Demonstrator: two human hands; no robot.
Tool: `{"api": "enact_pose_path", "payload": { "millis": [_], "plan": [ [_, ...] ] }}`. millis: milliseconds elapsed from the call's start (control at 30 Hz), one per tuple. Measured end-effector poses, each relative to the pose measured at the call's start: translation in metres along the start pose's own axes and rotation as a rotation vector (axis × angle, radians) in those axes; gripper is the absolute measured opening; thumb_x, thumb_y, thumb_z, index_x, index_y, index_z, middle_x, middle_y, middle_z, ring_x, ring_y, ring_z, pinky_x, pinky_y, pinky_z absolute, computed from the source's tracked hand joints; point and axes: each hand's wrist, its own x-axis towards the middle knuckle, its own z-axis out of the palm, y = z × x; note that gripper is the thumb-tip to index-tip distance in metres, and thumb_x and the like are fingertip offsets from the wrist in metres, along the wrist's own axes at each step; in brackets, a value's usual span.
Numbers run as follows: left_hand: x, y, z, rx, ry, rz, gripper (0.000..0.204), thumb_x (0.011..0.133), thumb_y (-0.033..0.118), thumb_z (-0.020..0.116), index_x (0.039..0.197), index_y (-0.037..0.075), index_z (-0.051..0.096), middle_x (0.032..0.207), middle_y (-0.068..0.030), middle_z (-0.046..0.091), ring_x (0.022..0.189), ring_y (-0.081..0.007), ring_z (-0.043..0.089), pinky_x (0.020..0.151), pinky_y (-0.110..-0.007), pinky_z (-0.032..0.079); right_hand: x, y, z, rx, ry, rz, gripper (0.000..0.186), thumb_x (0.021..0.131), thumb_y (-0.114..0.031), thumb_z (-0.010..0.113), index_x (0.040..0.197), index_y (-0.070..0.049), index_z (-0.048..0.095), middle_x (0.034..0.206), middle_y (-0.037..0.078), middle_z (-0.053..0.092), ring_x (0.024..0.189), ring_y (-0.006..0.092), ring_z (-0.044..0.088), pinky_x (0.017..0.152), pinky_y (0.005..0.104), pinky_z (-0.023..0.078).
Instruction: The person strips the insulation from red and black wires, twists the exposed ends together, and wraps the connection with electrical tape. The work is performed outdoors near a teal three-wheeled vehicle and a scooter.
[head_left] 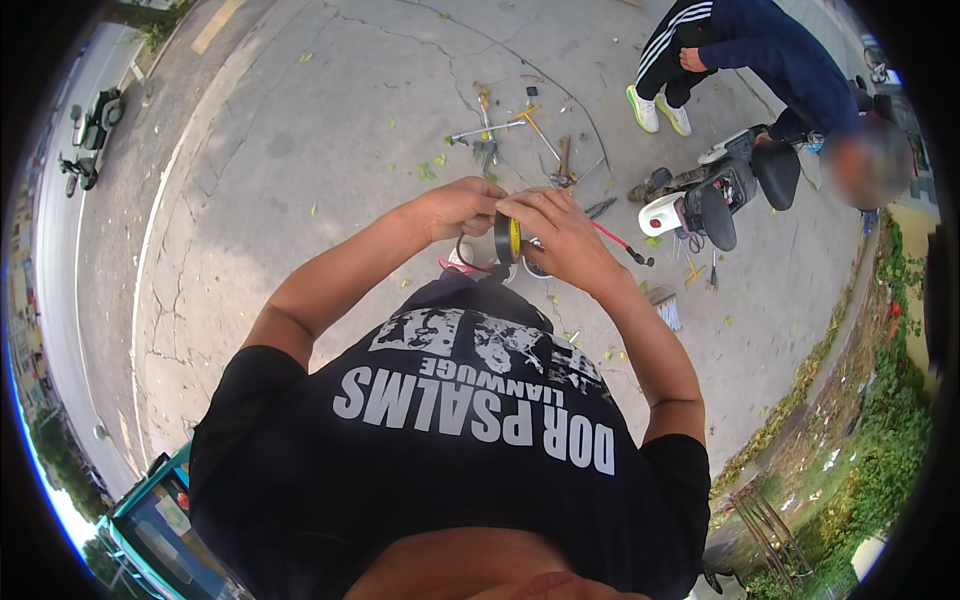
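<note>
A roll of black tape with a yellow core (pixel 514 240) stands on edge between my two hands. My right hand (pixel 560 235) is closed around it, fingers over the top and thumb by the core. My left hand (pixel 465 207) meets the right fingertips just above the roll, its fingers pinched together. What lies in that pinch is too small to make out. Below my left hand a thin dark cable (pixel 462 252) curves down. A red cable with a black end (pixel 615 238) sticks out to the right of my right hand.
Hand tools, among them a yellow-handled wrench (pixel 541 134) and a hammer (pixel 565 160), lie on the concrete ahead. At the right a person (pixel 770 50) bends over a white and black scooter (pixel 715 195). A brush (pixel 666 308) lies nearby. Another scooter (pixel 92 140) stands far left.
</note>
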Motion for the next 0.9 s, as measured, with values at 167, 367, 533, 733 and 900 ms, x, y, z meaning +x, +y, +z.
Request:
{"api": "enact_pose_path", "payload": {
  "millis": [167,367,533,733,900],
  "plan": [
    [-0.012,0.008,0.021,0.142,0.025,0.082,0.016,0.087,0.008,0.057,0.097,-0.003,0.06,0.069,0.0022,0.048,0.055,-0.0054,0.039,0.047,-0.021,0.027,-0.006,-0.004,0.006,0.441,0.237,0.402,0.067,0.066,-0.016,0.081,0.124,-0.005,0.049,0.099,0.009,0.064,0.081,0.0174,0.061,0.07,0.0284,0.049],
    [-0.019,0.007,0.042,0.662,0.283,0.369,0.01,0.086,0.008,0.06,0.092,-0.001,0.063,0.077,-0.002,0.057,0.069,-0.012,0.052,0.061,-0.026,0.041,-0.004,0.007,0.019,0.874,0.334,0.796,0.045,0.082,-0.023,0.071,0.114,0.002,0.051,0.076,0.003,0.058,0.057,0.0031,0.046,0.046,0.0199,0.034],
    [-0.023,0.004,0.054,1.193,0.392,0.727,0.015,0.08,0.005,0.066,0.094,0.001,0.063,0.081,-0.0099,0.059,0.073,-0.024,0.059,0.065,-0.031,0.046,-0.002,0.006,0.02,1.068,0.284,1.023,0.038,0.087,-0.022,0.066,0.111,0.003,0.051,0.066,0.0,0.05,0.047,0.0022,0.034,0.038,0.0213,0.022],
    [-0.023,-0.002,0.068,1.368,0.406,0.811,0.017,0.076,0.007,0.068,0.091,0.004,0.062,0.081,-0.0087,0.058,0.07,-0.0291,0.059,0.058,-0.036,0.047,-0.013,0.023,0.019,1.207,0.241,1.044,0.039,0.088,-0.015,0.064,0.12,0.002,0.048,0.071,0.004,0.054,0.044,0.0053,0.037,0.036,0.0244,0.022],
    [-0.016,0.003,0.053,1.593,0.396,0.884,0.011,0.079,0.01,0.064,0.09,0.008,0.063,0.081,-0.0067,0.058,0.072,-0.0271,0.06,0.058,-0.037,0.048,-0.015,0.017,0.015,0.972,0.236,0.781,0.027,0.09,-0.013,0.061,0.114,-0.003,0.054,0.071,-0.002,0.046,0.053,0.0047,0.038,0.044,0.0223,0.03]
  ]
}}
